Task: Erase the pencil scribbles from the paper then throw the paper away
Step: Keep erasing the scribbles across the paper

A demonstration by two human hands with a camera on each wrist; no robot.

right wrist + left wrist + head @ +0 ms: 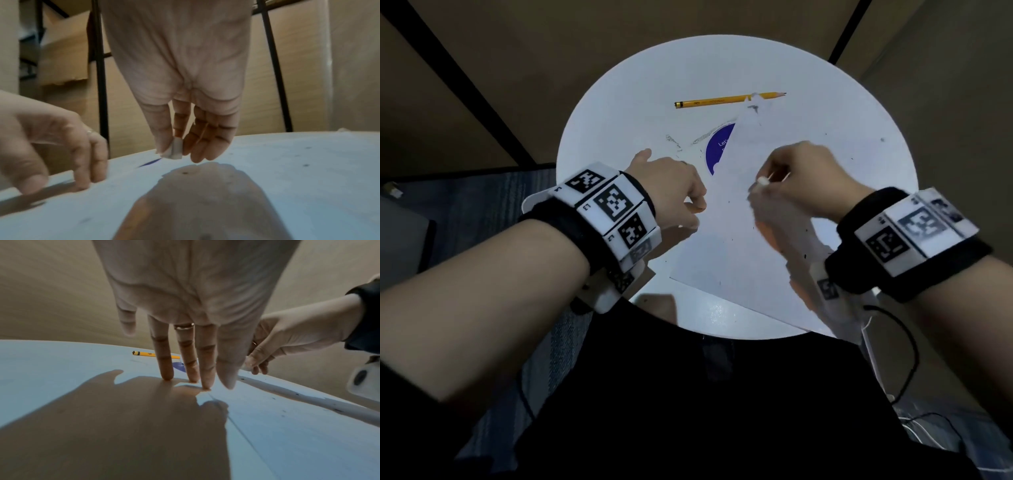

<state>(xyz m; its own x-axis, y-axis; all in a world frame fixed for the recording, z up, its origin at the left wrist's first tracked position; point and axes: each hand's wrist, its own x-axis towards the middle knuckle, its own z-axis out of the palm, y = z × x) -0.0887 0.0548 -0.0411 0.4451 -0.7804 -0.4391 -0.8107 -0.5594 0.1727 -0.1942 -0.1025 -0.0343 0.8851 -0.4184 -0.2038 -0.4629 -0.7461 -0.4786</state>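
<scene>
My left hand (671, 192) props its fingertips (167, 377) on the bench (619, 113) at the left edge of the paper (726, 240), and my right hand (804, 181), pinching the eraser (177, 150), hangs just over the sheet, so only a narrow strip of paper lies open between them. At the far side the pencil (722, 100) lies crosswise, its tip end under the paper's far corner. The bench's right part past my right hand is bare but for dark crumbs.
</scene>
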